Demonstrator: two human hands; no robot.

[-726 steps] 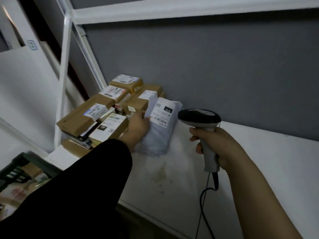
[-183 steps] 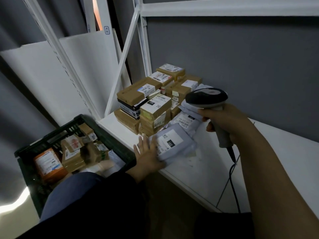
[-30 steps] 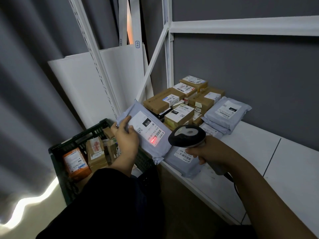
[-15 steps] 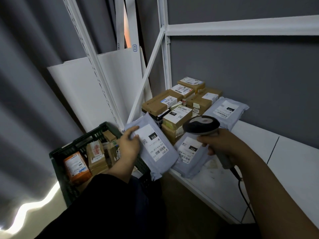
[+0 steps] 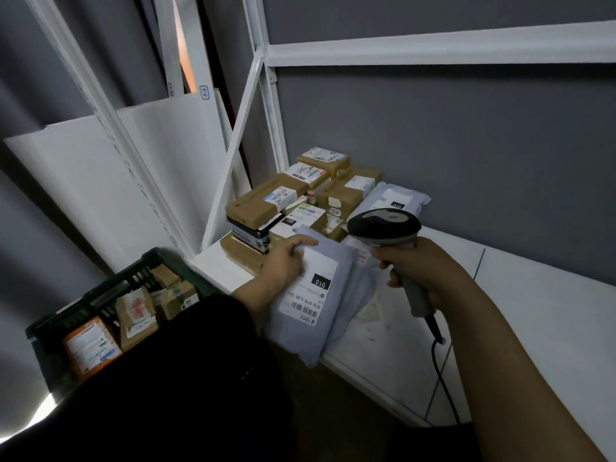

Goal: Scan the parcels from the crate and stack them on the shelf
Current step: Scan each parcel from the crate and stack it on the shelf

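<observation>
Seen from my head: my left hand grasped the top edge of the grey mailer, thumb curled over it beside the white label marked 010; the mailer lay tilted over the front edge of the white shelf. My right hand was clenched round the handle of the scanner — its head just above the mailer's far corner; brown boxes stood stacked in the shelf's corner; the dark crate — parcels inside — sat low on my left.
</observation>
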